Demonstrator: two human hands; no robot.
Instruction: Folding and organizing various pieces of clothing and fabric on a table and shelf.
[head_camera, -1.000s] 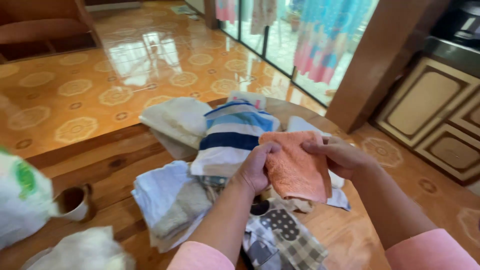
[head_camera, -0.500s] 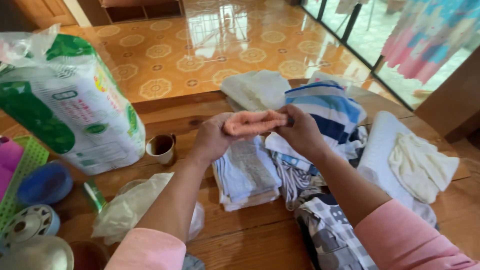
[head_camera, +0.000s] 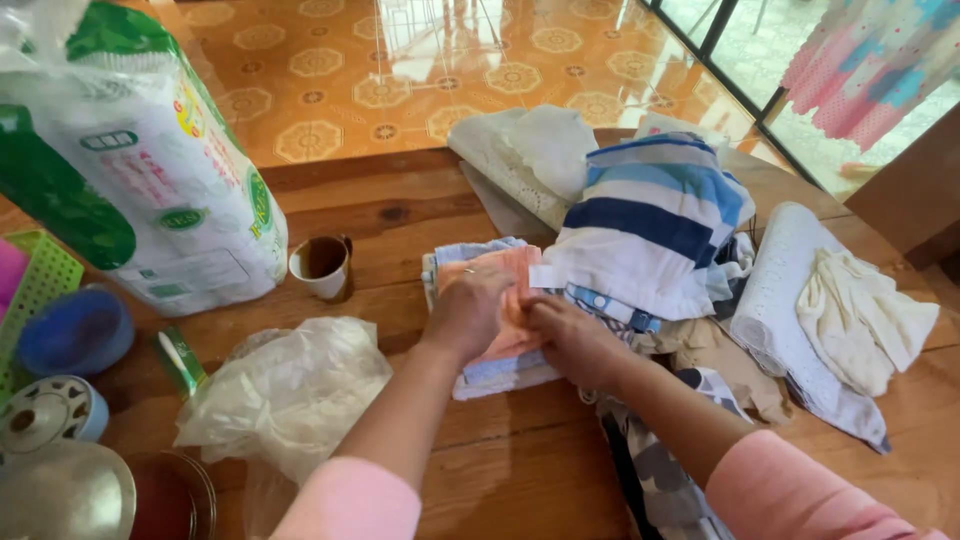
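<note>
Both hands are lying flat and pressing down: the left hand (head_camera: 468, 312) and right hand (head_camera: 572, 340) are touching the folded orange cloth (head_camera: 508, 300). It is sitting on a small cloth pile (head_camera: 480, 365) mid-surface (head_camera: 420, 215), with a striped towel (head_camera: 655, 225) lying just beyond.

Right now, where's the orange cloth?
Head view, centre of the wooden table: the orange cloth lies folded on a stack of pale folded cloths, under both hands, left hand and right hand, just left of the blue striped shirt.

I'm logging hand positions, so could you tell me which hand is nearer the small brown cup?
The left hand. It rests on the folded orange cloth, right of the cup; the right hand lies farther right.
</note>
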